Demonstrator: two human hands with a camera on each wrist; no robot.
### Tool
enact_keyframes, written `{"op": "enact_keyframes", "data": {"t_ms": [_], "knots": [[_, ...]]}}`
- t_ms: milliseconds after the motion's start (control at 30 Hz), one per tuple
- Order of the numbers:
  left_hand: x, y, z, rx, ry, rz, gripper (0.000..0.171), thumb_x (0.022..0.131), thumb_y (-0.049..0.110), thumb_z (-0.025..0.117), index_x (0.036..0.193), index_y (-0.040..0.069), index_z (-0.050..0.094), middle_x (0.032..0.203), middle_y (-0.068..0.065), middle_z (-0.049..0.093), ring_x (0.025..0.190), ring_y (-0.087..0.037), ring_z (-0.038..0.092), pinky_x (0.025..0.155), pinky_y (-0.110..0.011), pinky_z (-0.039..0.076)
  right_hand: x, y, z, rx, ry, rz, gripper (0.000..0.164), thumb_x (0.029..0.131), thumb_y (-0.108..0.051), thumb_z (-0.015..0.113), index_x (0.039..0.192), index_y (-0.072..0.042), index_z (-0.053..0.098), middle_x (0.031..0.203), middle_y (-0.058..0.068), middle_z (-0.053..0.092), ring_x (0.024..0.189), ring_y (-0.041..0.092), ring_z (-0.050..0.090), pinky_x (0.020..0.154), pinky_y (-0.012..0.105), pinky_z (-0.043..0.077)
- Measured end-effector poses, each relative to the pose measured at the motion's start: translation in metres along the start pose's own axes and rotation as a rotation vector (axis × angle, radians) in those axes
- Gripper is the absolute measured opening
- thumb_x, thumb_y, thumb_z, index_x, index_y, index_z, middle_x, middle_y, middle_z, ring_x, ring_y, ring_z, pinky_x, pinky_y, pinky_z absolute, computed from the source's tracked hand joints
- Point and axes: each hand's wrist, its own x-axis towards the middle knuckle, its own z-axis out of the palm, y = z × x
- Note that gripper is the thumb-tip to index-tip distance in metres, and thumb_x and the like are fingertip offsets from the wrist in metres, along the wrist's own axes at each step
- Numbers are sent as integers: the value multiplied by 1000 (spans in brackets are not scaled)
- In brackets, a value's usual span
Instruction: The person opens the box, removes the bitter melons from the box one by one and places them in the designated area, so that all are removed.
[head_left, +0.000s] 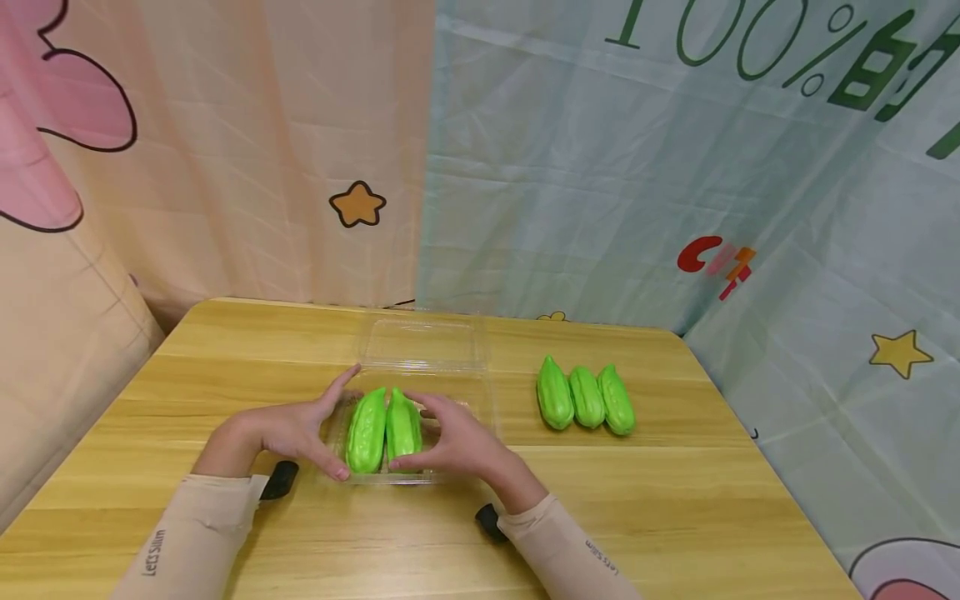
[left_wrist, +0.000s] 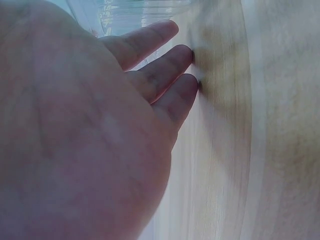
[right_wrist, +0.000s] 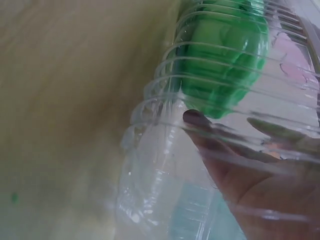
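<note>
A clear plastic box (head_left: 352, 479) lies on the wooden table with its lid (head_left: 423, 343) folded back. Inside are two bright green, ridged bitter melons, the left one (head_left: 367, 431) and the right one (head_left: 404, 429), side by side. My right hand (head_left: 461, 442) reaches into the box and grips the right melon, thumb at its near end and fingers at its far end. Through the ribbed box wall, the right wrist view shows the thumb (right_wrist: 200, 122) beside the green melon (right_wrist: 220, 65). My left hand (head_left: 296, 429) is spread along the box's left side, its other fingers (left_wrist: 175, 97) straight near the table.
Three more green bitter melons (head_left: 587, 397) lie in a row on the table (head_left: 675, 500), right of the box. Printed cloth curtains (head_left: 570, 192) hang behind the table and along its sides. Black wrist-worn pieces (head_left: 280, 480) stick out at both sleeves.
</note>
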Motion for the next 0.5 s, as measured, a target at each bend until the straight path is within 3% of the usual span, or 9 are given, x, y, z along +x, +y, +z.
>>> {"op": "enact_keyframes", "data": {"t_ms": [133, 500], "knots": [[1, 0, 0, 7, 1, 2, 147, 72, 24, 94, 155, 13, -28, 159, -35, 7, 144, -56, 4, 110, -73, 7, 1, 2, 2, -9, -17, -44, 91, 82, -36, 86, 155, -11, 39, 151, 4, 47, 134, 20, 47, 107, 39, 42], [1, -1, 0, 9, -2, 5, 148, 72, 26, 94, 154, 13, -28, 159, -35, 7, 144, -57, 3, 109, -73, 8, 1, 1, 4, -89, -38, -25, 87, 82, -33, 86, 153, -9, 42, 152, 9, 45, 136, 20, 44, 108, 31, 39]]}}
